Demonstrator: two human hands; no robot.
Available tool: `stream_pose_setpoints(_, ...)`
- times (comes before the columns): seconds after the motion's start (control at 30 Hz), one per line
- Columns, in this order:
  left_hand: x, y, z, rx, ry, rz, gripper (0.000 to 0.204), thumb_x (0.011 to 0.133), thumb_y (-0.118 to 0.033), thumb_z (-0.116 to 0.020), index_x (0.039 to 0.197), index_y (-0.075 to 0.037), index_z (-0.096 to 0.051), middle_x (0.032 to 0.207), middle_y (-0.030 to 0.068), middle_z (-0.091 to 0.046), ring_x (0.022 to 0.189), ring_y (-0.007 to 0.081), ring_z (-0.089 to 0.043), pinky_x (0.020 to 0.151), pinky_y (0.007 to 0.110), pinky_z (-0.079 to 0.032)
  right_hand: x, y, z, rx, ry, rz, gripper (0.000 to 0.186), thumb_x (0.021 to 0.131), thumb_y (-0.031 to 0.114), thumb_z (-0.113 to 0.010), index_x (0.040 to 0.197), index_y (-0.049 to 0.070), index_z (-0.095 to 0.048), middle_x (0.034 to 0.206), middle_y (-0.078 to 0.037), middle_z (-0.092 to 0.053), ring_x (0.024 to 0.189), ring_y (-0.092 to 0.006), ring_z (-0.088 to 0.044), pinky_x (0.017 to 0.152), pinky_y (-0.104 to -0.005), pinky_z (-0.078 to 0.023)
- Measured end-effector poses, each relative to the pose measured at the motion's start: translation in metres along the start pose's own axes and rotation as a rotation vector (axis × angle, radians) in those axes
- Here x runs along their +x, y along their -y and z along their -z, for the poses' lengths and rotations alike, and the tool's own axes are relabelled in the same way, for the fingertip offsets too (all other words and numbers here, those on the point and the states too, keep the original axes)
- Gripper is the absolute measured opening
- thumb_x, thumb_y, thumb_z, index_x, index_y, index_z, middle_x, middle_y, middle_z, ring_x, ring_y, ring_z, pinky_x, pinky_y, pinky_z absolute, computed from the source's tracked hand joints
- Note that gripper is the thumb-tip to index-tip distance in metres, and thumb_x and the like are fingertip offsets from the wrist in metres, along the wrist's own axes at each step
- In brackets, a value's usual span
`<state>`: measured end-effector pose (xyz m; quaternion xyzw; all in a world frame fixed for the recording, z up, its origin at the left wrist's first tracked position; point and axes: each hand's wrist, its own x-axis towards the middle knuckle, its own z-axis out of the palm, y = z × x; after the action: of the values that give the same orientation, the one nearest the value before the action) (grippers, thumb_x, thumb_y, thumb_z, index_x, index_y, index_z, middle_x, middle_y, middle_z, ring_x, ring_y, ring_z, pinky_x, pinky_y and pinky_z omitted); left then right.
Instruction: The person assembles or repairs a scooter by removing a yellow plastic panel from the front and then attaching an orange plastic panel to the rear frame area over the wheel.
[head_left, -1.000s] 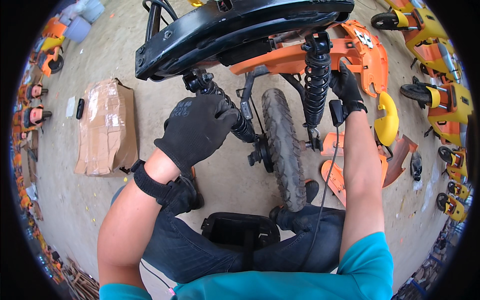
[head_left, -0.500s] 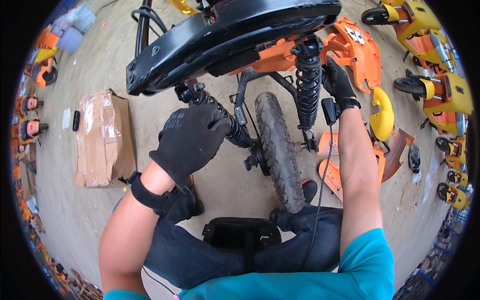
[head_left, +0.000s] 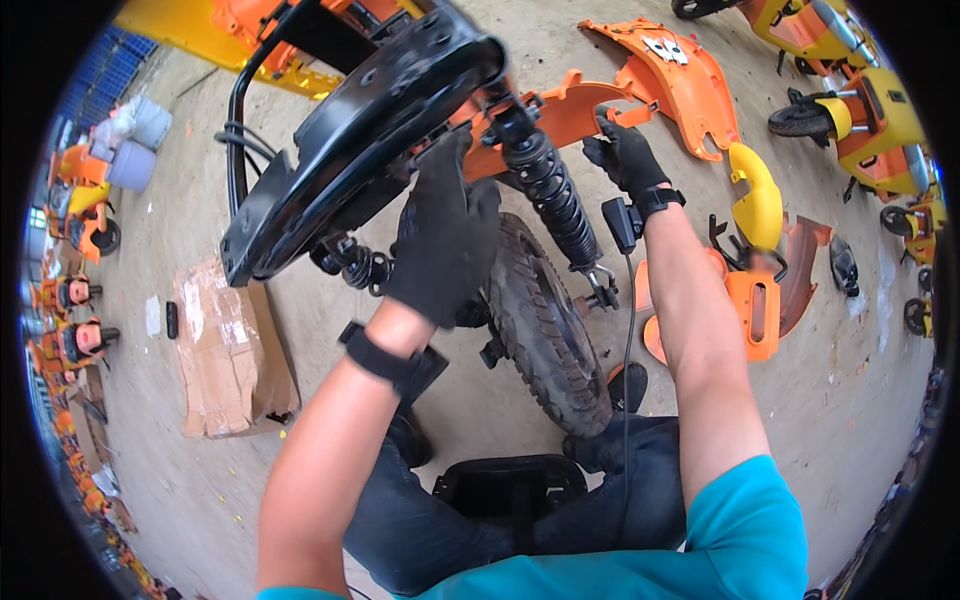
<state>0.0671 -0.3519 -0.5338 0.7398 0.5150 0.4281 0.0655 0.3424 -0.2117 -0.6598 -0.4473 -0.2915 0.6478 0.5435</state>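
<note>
A black steel scooter frame (head_left: 370, 130) with a thick curved end sits tilted above a knobbly rear tyre (head_left: 550, 340). Two coil shock absorbers flank the wheel; the right one (head_left: 555, 190) shows in full, the left one (head_left: 355, 268) partly. An orange plastic panel (head_left: 565, 112) runs out from under the frame to the right. My left hand (head_left: 445, 235), in a black glove, reaches up against the frame's underside beside the panel, fingers stretched; their tips are partly hidden. My gloved right hand (head_left: 630, 160) has its fingers curled at the panel's right end.
A cardboard box (head_left: 230, 350) lies on the floor at left. Orange body parts (head_left: 690, 85) and a yellow fender (head_left: 755, 200) lie to the right. Parked yellow scooters (head_left: 870, 120) line the far right. A black bin-like object (head_left: 510, 485) is between my legs.
My left hand has moved up and right from the left shock absorber to the frame's underside. The frame appears shifted left and more tilted. My right hand stays by the panel's end.
</note>
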Motion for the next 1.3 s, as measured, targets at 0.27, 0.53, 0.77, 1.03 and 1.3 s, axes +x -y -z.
stream_pose_setpoints(0.27,0.041,0.031,-0.021,-0.842,0.227,0.355,0.033,0.099,-0.014,-0.054,0.131,-0.006,-0.05,0.119,0.0058,-0.061,0.107,0.0139,-0.061,0.093,0.029,-0.049,-0.007,-0.008,-0.002,0.005,-0.008,0.132,0.028,0.093,0.021,-0.065,0.118,0.008,-0.061,0.098,-0.004,-0.063,0.076,-0.0123,-0.063,0.067,-0.0248,-0.055)
stream_pose_setpoints(0.53,0.051,0.052,-0.021,-0.784,0.384,0.478,0.04,0.097,-0.019,-0.056,0.134,-0.008,-0.048,0.124,0.0092,-0.06,0.109,0.0198,-0.064,0.089,0.033,-0.054,-0.003,-0.002,-0.001,0.013,0.0,0.1,0.029,0.093,0.025,-0.065,0.114,0.005,-0.062,0.096,-0.005,-0.065,0.073,-0.0131,-0.064,0.068,-0.0268,-0.057)
stream_pose_setpoints(0.77,0.05,0.036,-0.015,-0.687,0.39,0.562,0.027,0.09,-0.009,-0.058,0.117,-0.006,-0.062,0.092,-0.0003,-0.064,0.078,0.0061,-0.058,0.064,0.021,-0.045,-0.007,0.008,-0.006,-0.029,0.035,0.104,0.035,0.093,0.025,-0.064,0.123,0.007,-0.057,0.103,-0.005,-0.064,0.076,-0.0127,-0.065,0.072,-0.0279,-0.059)
stream_pose_setpoints(1.03,0.046,0.043,-0.011,-0.631,0.413,0.458,0.027,0.087,-0.001,-0.058,0.114,-0.005,-0.063,0.101,0.002,-0.064,0.088,0.01,-0.06,0.074,0.026,-0.048,-0.012,0.014,-0.003,-0.079,0.141,0.091,0.031,0.093,0.029,-0.067,0.115,0.008,-0.059,0.099,-0.001,-0.06,0.081,-0.0077,-0.064,0.076,-0.0255,-0.058)
stream_pose_setpoints(1.3,0.052,0.049,-0.011,-0.557,0.467,0.516,0.027,0.09,-0.003,-0.057,0.117,-0.008,-0.059,0.108,0.0035,-0.063,0.098,0.0133,-0.063,0.085,0.03,-0.054,-0.009,0.014,0.001,-0.107,0.133,0.136,0.032,0.093,0.029,-0.066,0.112,0.004,-0.059,0.097,-0.003,-0.061,0.08,-0.0092,-0.064,0.078,-0.0243,-0.057)
